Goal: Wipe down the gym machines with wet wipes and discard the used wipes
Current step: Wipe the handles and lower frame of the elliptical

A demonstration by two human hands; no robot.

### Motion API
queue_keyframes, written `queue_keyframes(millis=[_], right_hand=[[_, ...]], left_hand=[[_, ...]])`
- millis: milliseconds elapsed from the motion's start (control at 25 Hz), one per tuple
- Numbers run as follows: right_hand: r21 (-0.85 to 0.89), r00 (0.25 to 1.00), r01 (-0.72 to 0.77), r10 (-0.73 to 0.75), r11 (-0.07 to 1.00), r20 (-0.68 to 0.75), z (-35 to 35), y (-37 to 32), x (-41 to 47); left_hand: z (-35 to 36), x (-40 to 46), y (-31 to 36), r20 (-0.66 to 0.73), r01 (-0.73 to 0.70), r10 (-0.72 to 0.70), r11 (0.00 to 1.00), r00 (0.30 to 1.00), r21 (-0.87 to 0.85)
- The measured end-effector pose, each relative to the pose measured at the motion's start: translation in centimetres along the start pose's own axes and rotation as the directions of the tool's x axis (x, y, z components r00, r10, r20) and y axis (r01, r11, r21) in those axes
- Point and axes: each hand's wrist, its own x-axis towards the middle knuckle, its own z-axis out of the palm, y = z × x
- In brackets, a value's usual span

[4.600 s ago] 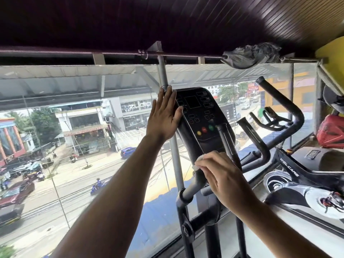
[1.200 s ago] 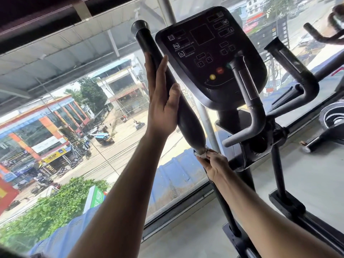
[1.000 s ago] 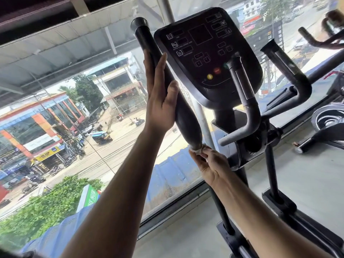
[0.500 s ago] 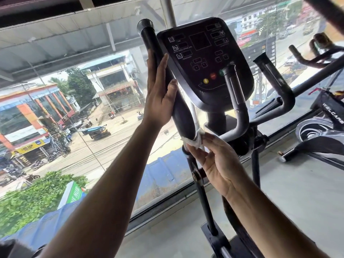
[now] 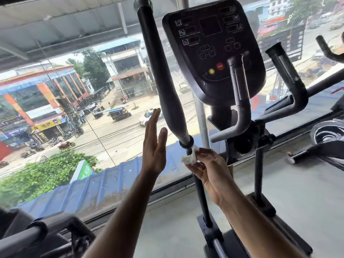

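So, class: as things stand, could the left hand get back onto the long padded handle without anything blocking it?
Probably yes. The left hand is open and apart from the handle, just to its left, with only air between. The right hand pinches the wipe lower down, below the grip's end.

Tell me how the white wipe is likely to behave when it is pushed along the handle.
The wipe looks crumpled and folded in the right hand, so it is probably floppy and light. Pinched by the fingers only, it may bunch up against the handle rather than stay flat.
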Motion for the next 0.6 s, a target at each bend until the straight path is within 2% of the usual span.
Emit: queue_keyframes(millis=[200,440,600], right_hand=[[-0.104,0.998,-0.057,0.054,0.993,-0.036,-1.7,2.7,2.2],[-0.303,0.995,-0.095,0.088,0.948,-0.035,-0.5,6.8,7.2],[-0.419,0.998,-0.06,0.049,0.906,-0.036,2.3,9.8,11.7]], left_hand=[[0.7,-3.2,-4.1,0.076,0.204,-0.208,0.977,0.975,0.055],[-0.4,-2.0,-10.7,0.094,0.222,-0.233,0.969,0.968,0.108],[-0.7,0.1,-17.6,0.168,0.294,-0.298,0.955,0.94,0.05]])
